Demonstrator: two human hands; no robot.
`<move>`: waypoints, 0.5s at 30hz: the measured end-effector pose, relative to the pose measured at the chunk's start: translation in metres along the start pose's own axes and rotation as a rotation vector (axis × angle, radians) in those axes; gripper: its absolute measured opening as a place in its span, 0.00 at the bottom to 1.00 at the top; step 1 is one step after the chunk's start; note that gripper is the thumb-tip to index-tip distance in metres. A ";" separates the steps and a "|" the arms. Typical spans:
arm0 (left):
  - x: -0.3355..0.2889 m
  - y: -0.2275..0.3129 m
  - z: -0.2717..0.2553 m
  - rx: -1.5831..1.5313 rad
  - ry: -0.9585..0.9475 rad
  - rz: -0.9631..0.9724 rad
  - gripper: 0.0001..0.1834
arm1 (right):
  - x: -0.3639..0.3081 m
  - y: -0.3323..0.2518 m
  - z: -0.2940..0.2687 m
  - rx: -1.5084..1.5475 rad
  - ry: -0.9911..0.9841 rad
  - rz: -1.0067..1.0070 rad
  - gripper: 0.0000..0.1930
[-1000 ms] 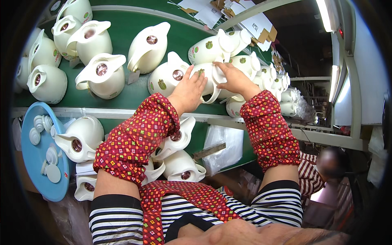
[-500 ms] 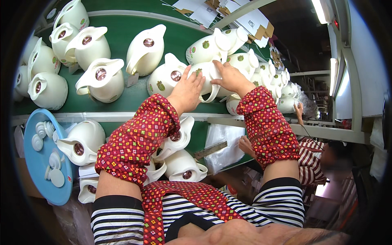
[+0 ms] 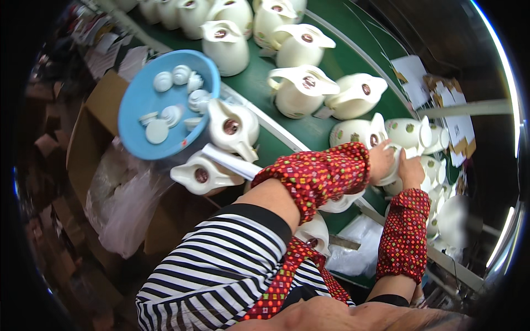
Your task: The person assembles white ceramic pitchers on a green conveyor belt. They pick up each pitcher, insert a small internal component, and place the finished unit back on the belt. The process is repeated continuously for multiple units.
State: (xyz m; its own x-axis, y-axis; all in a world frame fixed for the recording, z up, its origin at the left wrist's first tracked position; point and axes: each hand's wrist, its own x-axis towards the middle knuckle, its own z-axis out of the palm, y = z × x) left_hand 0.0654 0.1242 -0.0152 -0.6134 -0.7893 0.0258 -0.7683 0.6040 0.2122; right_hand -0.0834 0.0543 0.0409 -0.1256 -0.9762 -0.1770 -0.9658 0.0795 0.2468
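Note:
Both of my hands are at a white vacuum jug (image 3: 391, 174) lying on its side on the green conveyor belt (image 3: 243, 91). My left hand (image 3: 380, 162) presses round its near left side, fingers partly hidden. My right hand (image 3: 410, 170) grips it from the right, thumb and fingers bent against the shell. Just left of them stands another white jug (image 3: 353, 132) with a brown top opening and green leaf marks. Beyond my hands, a further jug (image 3: 406, 132) lies on its side.
Upright white jugs (image 3: 301, 102) stand along the belt. At left, a blue basin (image 3: 126, 118) holds several white stoppers (image 3: 157, 131), near a cardboard box (image 3: 91, 127) and plastic bags (image 3: 124, 204). Clear plastic bags (image 3: 359, 248) lie by my right forearm. A metal rail (image 3: 276, 129) edges the belt.
The view has swung to the left and tilted, so the blue basin sits nearer the middle. My hands have come closer together on the jug.

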 end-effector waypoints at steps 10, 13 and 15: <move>-0.314 -0.093 -0.114 -0.437 0.488 -0.404 0.28 | -0.073 -0.078 -0.074 0.002 0.069 -0.384 0.39; -0.477 -0.158 -0.082 -0.295 0.551 -0.902 0.27 | -0.130 -0.159 -0.101 0.324 0.083 -0.853 0.30; -0.589 -0.196 -0.030 -0.177 0.257 -1.248 0.32 | -0.190 -0.232 -0.119 0.480 -0.001 -1.044 0.28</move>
State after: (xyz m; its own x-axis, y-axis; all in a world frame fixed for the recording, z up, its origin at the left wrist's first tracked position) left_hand 0.5826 0.4673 -0.0426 0.5676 -0.8171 -0.1007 -0.7472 -0.5626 0.3538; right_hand 0.1914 0.1969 0.1306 0.7870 -0.6114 -0.0825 -0.5861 -0.6992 -0.4094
